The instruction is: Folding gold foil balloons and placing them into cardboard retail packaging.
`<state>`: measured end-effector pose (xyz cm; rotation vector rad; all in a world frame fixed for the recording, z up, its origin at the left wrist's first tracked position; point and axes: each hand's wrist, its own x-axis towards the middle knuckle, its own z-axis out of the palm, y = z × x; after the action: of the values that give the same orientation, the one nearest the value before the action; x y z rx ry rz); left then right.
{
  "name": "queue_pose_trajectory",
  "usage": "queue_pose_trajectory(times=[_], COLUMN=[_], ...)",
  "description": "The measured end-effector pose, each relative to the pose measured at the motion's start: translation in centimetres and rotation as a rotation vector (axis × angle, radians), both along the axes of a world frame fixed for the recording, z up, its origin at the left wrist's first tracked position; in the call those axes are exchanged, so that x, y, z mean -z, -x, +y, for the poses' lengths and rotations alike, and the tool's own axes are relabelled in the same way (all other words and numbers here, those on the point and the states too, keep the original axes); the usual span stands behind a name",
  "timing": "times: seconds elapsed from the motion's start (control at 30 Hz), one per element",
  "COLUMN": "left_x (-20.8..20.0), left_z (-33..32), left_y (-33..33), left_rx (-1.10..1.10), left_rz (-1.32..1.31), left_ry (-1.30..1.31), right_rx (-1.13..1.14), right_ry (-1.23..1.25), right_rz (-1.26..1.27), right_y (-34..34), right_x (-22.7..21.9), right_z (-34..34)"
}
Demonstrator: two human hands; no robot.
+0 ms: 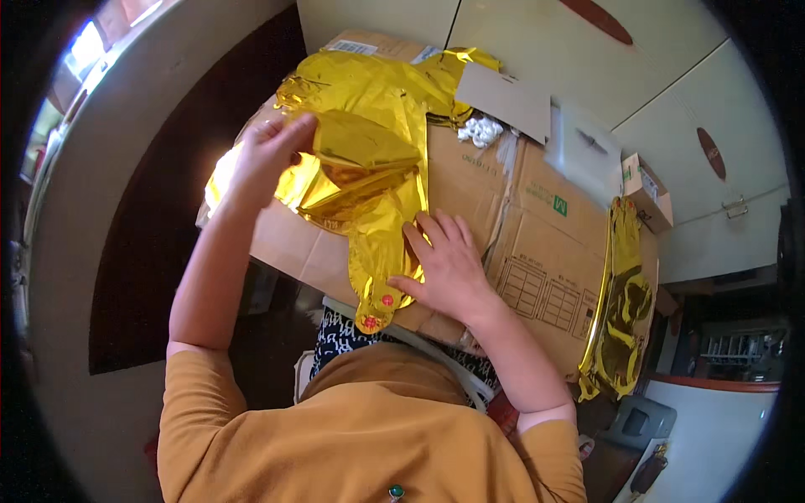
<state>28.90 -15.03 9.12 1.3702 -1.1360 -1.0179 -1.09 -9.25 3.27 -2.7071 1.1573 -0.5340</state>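
A shiny gold foil balloon, flat and creased, is spread over the cardboard box in front of me. My left hand is closed on a lifted fold of its foil at the left, thumb against fingers. At the near end a narrow strip of foil hangs over the box edge, with two small red spots on it. My right hand rests beside that strip, fingers spread, fingertips touching the foil's right border and the cardboard. More gold foil lies behind the fold; whether it is a separate piece I cannot tell.
The large cardboard box serves as the work surface. Toward its back lie a white crumpled clump, a pale card and a translucent sheet. Folded gold foil pieces and a small carton sit at the right. Cabinets stand behind.
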Motion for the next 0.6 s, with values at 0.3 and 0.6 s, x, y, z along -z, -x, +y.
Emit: queue_pose_trajectory(times=[0.3,0.6], left_x=[0.7,-0.9], left_z=[-5.6,-12.8], left_y=[-4.9,4.4], left_rx=[-0.117,0.894], left_rz=[-0.987,-0.876], left_ry=[0.443,-0.195], right_rx=[0.006,0.030], right_ry=[-0.041,-0.088], right_rz=[-0.034,0.359], right_y=[-2.1,-6.6], right_x=[-1.7,-0.4], right_z=[-7.2,-12.7])
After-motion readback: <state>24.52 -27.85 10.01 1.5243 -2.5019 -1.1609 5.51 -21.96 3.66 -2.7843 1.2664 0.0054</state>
